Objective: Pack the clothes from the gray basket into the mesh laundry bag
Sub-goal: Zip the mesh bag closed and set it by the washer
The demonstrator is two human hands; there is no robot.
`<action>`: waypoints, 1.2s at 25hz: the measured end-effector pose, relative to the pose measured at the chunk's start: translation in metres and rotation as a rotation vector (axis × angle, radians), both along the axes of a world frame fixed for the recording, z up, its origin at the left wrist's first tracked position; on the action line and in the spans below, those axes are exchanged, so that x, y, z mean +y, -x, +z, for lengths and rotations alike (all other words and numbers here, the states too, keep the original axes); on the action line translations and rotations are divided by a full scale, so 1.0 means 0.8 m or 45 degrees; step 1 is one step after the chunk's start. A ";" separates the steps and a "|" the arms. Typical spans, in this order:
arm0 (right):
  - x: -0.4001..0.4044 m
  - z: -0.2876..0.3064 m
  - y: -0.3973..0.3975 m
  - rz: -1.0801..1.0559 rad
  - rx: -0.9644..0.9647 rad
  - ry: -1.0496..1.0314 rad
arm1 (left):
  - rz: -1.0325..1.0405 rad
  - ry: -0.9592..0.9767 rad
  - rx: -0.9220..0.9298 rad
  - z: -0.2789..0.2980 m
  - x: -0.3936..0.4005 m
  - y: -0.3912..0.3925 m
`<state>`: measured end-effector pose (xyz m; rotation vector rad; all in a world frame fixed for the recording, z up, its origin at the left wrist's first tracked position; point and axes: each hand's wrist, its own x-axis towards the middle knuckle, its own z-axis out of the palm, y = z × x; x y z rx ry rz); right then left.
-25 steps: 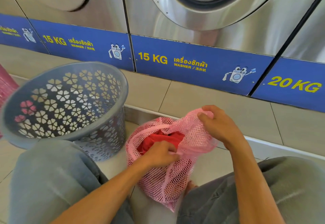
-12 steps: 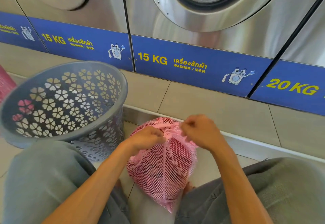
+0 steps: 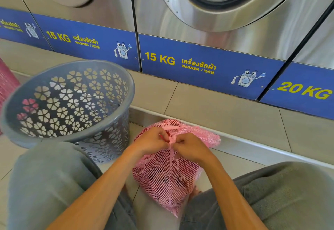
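The pink mesh laundry bag [image 3: 166,177] stands on the floor between my knees, bulging with clothes; a bit of red cloth [image 3: 168,134] shows at its gathered mouth. My left hand [image 3: 151,142] and my right hand [image 3: 188,146] are side by side at the top of the bag, both pinching the pink drawstring and the bunched mesh. The gray basket [image 3: 68,103] with flower-shaped holes stands to the left, tilted toward me, and no clothes show inside it.
Steel washing machines [image 3: 226,22] with blue 15 KG and 20 KG panels line the wall ahead, above a tiled step [image 3: 216,107]. A pink basket [image 3: 7,83] peeks in at the far left. My knees in gray trousers [image 3: 48,184] flank the bag.
The bag's mouth, open a second ago with red cloth showing, is now drawn together. Both hands have come together at its top on the drawstring.
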<state>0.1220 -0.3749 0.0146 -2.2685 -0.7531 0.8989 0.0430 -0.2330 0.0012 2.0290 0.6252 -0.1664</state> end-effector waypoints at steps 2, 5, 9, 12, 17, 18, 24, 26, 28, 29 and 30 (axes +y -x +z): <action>0.000 -0.002 -0.002 -0.024 -0.032 -0.003 | -0.072 -0.110 0.009 -0.006 0.002 0.002; 0.000 -0.006 -0.002 -0.080 -0.070 -0.018 | -0.198 -0.341 0.023 -0.004 -0.004 0.006; 0.000 -0.006 -0.003 -0.114 -0.031 -0.017 | -0.223 -0.541 -0.037 0.003 -0.011 0.004; -0.001 -0.004 -0.005 -0.132 0.009 0.002 | -0.211 -0.542 -0.040 0.004 -0.008 0.004; -0.002 -0.003 -0.007 -0.143 -0.006 0.010 | -0.276 -0.521 0.011 0.004 -0.008 0.006; -0.001 -0.004 -0.007 -0.146 -0.005 0.009 | -0.268 -0.544 0.007 0.003 -0.008 0.006; -0.002 -0.001 -0.005 -0.182 0.020 0.007 | -0.250 -0.639 -0.059 0.007 -0.010 0.006; -0.002 -0.001 -0.004 -0.169 0.039 0.009 | -0.210 -0.614 -0.045 0.004 -0.007 0.005; -0.001 -0.001 -0.004 -0.149 0.051 0.001 | -0.191 -0.590 -0.023 0.002 -0.005 0.004; -0.001 0.000 -0.004 -0.140 0.055 -0.007 | -0.184 -0.566 -0.016 0.002 -0.004 0.004; -0.001 0.002 -0.004 -0.132 0.064 -0.018 | -0.173 -0.543 -0.013 0.002 -0.003 0.004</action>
